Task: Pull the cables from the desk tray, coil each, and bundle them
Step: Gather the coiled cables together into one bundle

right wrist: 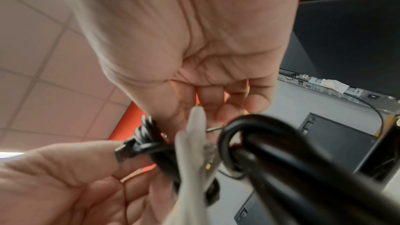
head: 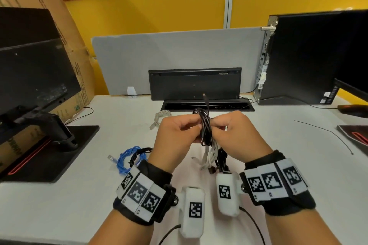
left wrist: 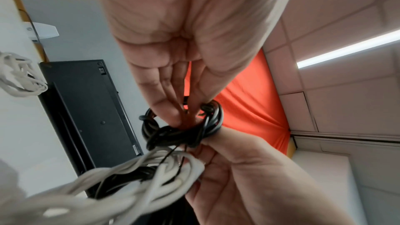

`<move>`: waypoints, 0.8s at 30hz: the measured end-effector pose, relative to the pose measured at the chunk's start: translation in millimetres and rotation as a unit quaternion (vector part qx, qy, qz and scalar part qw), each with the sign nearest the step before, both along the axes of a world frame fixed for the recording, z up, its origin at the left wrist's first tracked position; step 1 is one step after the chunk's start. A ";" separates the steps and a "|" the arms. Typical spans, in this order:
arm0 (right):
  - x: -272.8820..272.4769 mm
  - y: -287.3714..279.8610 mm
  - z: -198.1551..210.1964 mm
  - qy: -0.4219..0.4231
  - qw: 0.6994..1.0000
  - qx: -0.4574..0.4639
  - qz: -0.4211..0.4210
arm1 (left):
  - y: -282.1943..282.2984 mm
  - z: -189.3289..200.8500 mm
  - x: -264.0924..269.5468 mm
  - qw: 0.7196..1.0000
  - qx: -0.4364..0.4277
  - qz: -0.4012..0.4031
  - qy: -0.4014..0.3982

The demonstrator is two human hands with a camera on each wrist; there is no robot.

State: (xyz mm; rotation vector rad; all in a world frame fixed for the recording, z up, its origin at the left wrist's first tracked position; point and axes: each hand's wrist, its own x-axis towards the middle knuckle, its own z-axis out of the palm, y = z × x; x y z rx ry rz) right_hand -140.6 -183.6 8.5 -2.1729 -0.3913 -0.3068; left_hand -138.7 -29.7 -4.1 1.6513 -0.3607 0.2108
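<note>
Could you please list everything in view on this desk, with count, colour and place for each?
black cable coil: one, black, held up between both hands
white cables: a bunch, count unclear, hanging under the hands
blue cable: one, blue, coiled on the desk, near left
beige cable: one, coiled by the desk tray
keyboard: one, black, upright behind the tray
monitors: at least two, black, far left and far right
computer case: one, black, right
loose wire: one, thin, black, right
left hand: grips the black coil
right hand: grips the black coil
</note>
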 end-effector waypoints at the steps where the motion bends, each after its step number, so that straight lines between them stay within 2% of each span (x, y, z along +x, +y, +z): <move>1: 0.5 -0.4 -0.3 0.001 1.000 0.006 -0.001 | -0.5 -1.4 0.6 1.000 -0.009 0.007 -0.001; 4: 1.6 -0.9 -1.3 0.005 1.000 0.011 -0.002 | -1.9 -2.7 0.8 0.999 -0.022 0.031 -0.008; 15: 1.0 1.4 -3.8 0.012 0.999 0.030 0.006 | -4.2 -3.7 -2.7 0.994 0.020 0.090 -0.064; 20: 0.6 -0.8 -4.2 0.013 0.998 0.053 0.010 | -3.4 -3.1 -3.9 0.993 0.018 0.098 -0.064; 24: 2.7 -5.9 -4.6 0.018 0.996 0.079 -0.019 | -1.9 -4.3 -3.7 0.992 0.016 0.118 -0.048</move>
